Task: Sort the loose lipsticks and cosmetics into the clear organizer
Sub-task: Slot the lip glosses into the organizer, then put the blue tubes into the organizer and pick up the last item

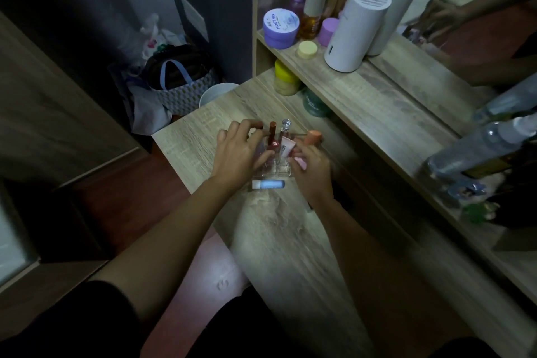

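On the shelf above the desk, a purple-lidded jar (pixel 281 27), a small yellow jar (pixel 307 49) and a white cylinder (pixel 356 29) are standing in a row, well apart from the work; spray bottles (pixel 482 142) are lying blurred at the right edge. A blue tube (pixel 268 184) is lying on the desk just in front of the clear organizer (pixel 271 167), between the two wrists. The left hand (pixel 241 154) is draping over the organizer's left side, hiding those compartments, fingers spread and curled, thumb touching its top; whether it is gripping anything I cannot tell. The right hand (pixel 312 167) is pinching an orange-capped tube (pixel 312 138) just beside the organizer's right edge, with something pink under its fingers. A dark red lipstick (pixel 272 134), a clear-capped bottle (pixel 285 126) and a pale pink tube (pixel 287 147) are standing upright inside. The wood-grain desk (pixel 290 227) is sitting in a dim room, a patterned bag (pixel 186 90) on the floor.
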`<state>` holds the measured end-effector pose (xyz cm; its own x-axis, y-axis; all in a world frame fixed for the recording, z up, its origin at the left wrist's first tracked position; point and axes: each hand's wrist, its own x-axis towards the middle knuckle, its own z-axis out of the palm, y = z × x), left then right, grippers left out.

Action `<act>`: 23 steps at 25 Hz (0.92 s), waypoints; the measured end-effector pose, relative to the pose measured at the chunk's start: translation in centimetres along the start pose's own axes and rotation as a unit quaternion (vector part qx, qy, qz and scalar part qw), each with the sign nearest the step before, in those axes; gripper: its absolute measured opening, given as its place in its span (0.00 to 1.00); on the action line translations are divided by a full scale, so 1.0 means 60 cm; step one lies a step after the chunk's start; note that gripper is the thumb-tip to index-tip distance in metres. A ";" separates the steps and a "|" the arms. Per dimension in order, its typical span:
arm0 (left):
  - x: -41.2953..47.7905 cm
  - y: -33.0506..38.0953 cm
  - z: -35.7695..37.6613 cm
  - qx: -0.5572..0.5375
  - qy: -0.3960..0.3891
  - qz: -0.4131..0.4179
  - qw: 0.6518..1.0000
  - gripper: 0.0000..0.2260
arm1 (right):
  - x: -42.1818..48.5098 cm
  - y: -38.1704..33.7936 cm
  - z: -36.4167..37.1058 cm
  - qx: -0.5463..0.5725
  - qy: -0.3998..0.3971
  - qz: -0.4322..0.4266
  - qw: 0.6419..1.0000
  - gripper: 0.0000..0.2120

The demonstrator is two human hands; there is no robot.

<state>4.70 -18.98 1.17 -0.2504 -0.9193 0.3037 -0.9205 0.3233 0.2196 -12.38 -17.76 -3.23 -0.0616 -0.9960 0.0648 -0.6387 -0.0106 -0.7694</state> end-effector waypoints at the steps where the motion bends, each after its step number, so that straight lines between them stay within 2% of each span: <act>1: -0.012 0.001 0.002 -0.025 0.020 0.006 0.999 0.14 | -0.008 0.001 -0.004 0.001 0.006 0.000 1.000 0.18; 3: -0.046 0.004 0.014 -0.088 0.037 0.044 0.994 0.09 | -0.033 0.011 -0.009 -0.003 0.032 0.002 0.999 0.15; 5: -0.084 0.011 0.032 -0.107 0.002 0.087 0.991 0.07 | -0.070 0.025 -0.010 -0.038 0.056 0.046 0.997 0.10; 8: -0.105 0.024 0.057 -0.062 -0.057 0.080 0.993 0.04 | -0.108 0.038 -0.005 -0.092 0.042 0.166 0.981 0.09; 10: -0.102 0.032 0.067 -0.016 -0.091 0.070 0.993 0.06 | -0.112 0.035 -0.005 -0.089 0.022 0.215 0.972 0.12; 13: -0.110 0.033 0.075 -0.006 -0.130 0.054 0.990 0.08 | -0.118 0.024 -0.006 -0.087 0.000 0.222 0.971 0.15; 17: -0.145 0.048 0.078 -0.107 -0.203 -0.032 0.973 0.14 | -0.140 0.019 -0.009 -0.140 -0.067 0.164 0.974 0.14; 18: -0.152 0.051 0.077 -0.135 -0.209 -0.070 0.966 0.14 | -0.144 0.018 -0.009 -0.122 -0.070 0.161 0.977 0.13; 20: -0.155 0.052 0.062 -0.210 -0.183 -0.171 0.945 0.11 | -0.150 0.009 -0.008 0.004 -0.048 0.177 0.983 0.11; 22: -0.138 0.045 0.040 -0.289 -0.102 -0.253 0.918 0.07 | -0.139 -0.009 -0.008 0.142 -0.005 0.170 0.975 0.09; 23: -0.125 0.040 0.030 -0.305 -0.055 -0.266 0.913 0.07 | -0.126 -0.017 -0.005 0.179 0.018 0.161 0.970 0.09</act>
<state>3.81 -11.70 -2.26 0.1247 -0.9886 -0.0845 -0.5913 -0.1424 0.7938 -11.50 -10.16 -2.73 -0.2439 -0.9493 -0.1985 -0.2743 0.2639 -0.9247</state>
